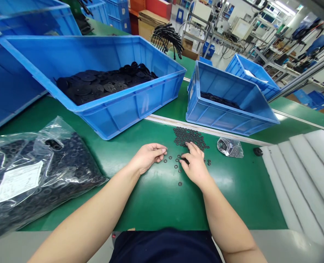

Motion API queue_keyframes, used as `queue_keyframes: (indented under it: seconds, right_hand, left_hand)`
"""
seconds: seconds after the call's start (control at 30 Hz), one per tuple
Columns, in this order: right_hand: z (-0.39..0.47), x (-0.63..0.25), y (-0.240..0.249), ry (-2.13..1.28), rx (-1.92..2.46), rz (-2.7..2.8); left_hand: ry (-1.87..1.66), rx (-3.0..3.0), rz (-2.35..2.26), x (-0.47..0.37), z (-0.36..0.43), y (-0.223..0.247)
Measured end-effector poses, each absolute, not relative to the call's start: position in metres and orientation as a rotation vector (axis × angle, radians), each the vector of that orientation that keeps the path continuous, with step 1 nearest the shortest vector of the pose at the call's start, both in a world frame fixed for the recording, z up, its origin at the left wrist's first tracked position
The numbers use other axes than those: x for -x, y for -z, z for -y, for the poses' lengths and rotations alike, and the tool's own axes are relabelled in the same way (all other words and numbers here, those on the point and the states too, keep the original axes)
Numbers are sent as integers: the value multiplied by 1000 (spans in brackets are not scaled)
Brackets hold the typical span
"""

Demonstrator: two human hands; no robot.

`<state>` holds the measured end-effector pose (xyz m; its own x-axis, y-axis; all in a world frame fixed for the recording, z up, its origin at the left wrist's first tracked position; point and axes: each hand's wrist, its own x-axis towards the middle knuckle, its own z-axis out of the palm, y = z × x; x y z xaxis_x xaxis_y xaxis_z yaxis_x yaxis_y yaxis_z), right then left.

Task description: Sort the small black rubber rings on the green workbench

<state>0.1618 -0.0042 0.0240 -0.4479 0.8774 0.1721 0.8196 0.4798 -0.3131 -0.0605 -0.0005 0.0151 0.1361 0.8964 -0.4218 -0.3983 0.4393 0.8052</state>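
Note:
Small black rubber rings lie in a dense pile on the green tabletop, with several loose ones scattered in front of it. My left hand is just left of the loose rings, thumb and index finger pinched together; what sits between the tips is too small to make out. Over the near edge of the pile, my right hand reaches down with its thumb apart from its fingers, the fingertips among the rings. Dark rings show beneath that hand, partly hidden by it.
A large clear bag of black rings lies on the left. Behind stand a big blue bin holding black discs and a smaller blue bin with dark parts. A small clear bag and white foam sheets are on the right.

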Motion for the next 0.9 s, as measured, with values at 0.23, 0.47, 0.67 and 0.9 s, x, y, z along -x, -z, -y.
queue_keyframes:
  seconds: [0.23,0.47,0.67,0.9]
  right_hand:
    - [5,-160,-23,-258,1452,2477]
    - [4,-161,-21,-286,1479,2446]
    - [-2,-157,-14,-234,1432,2324]
    - [-7,-153,-9,-266,1453,2337]
  left_hand:
    - [-1020,-603,-1035,62,0,-10]
    - [-1023,-606,-1032,62,0,-10]
    - [-1022,-616,-1027,62,0,-12]
    - [-1020,-615,-1032,62,0,-13]
